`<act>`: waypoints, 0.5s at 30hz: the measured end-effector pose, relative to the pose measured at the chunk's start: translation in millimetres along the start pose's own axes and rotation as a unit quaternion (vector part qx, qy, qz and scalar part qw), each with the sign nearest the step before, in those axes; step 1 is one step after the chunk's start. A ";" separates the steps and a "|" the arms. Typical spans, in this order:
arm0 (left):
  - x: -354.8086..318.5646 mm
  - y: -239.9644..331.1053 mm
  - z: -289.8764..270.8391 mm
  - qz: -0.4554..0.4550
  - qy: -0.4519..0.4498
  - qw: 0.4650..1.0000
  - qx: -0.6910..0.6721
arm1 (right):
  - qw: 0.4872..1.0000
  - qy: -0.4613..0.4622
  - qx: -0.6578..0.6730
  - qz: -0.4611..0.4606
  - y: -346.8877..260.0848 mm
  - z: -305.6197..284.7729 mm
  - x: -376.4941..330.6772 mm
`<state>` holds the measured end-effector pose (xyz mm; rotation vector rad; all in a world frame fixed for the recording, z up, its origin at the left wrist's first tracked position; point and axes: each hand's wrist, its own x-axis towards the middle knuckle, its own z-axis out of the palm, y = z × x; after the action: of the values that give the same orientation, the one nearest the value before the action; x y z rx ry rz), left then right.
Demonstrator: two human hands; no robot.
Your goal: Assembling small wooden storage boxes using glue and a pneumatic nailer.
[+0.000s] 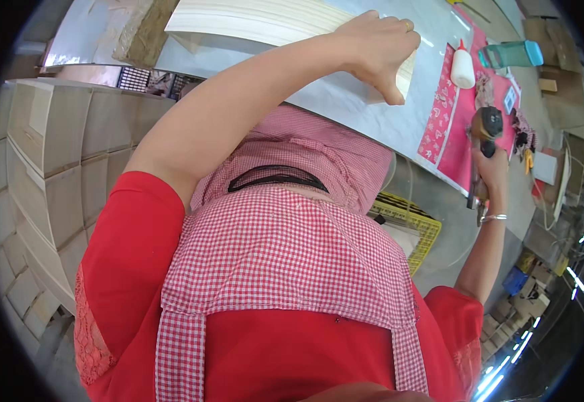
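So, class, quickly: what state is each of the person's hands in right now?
Left hand: closed, gripping the edge of the pale wooden board.
Right hand: closed around the handle of a black and orange power tool.

glue bottle beside bare tabletop

One white glue bottle, one teal bottle, one yellow crate, one nail gun.
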<state>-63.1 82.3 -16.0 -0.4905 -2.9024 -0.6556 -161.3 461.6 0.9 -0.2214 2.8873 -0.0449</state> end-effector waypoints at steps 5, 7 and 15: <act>-3.7 -4.7 -4.3 -0.003 -0.006 1.000 -0.003 | 0.991 -0.039 0.113 -0.054 -75.6 -65.4 -66.7; -3.3 -5.4 -3.7 0.011 0.001 1.000 -0.003 | 0.985 -0.021 0.148 -0.082 -93.3 -74.9 -82.8; -4.4 -6.3 -1.6 0.023 -0.010 1.000 0.007 | 0.946 -0.036 0.149 -0.287 -135.3 -93.5 -91.8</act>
<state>-61.0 74.9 -17.9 -0.5636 -2.9019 -0.6257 -76.3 343.2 120.3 -0.9656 2.5944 -0.5562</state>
